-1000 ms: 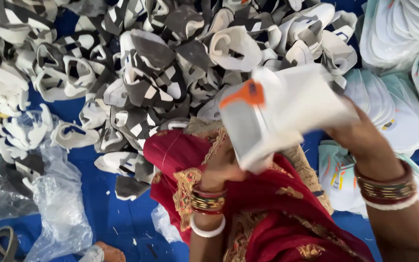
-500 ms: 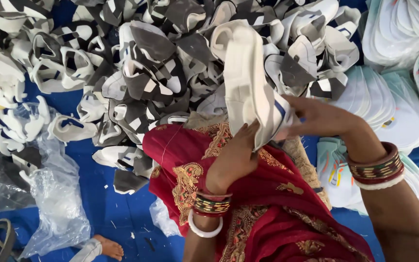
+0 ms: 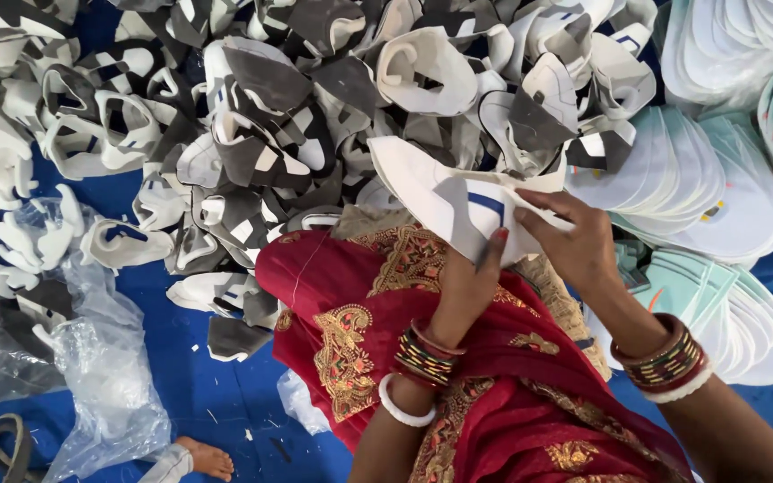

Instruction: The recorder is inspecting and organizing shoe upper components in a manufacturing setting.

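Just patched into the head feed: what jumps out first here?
A huge heap of grey-and-white shoe uppers fills the upper part of the view on blue sheeting. At centre, the left hand and right hand both grip one white upper piece above a red embroidered lap. Stacked pale soles lie at right.

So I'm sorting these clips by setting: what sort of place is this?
Probably a footwear workshop with work done on the floor: a heap of grey-and-white shoe uppers, stacks of pale sandal soles on blue floor sheeting, and both hands holding one white sole.
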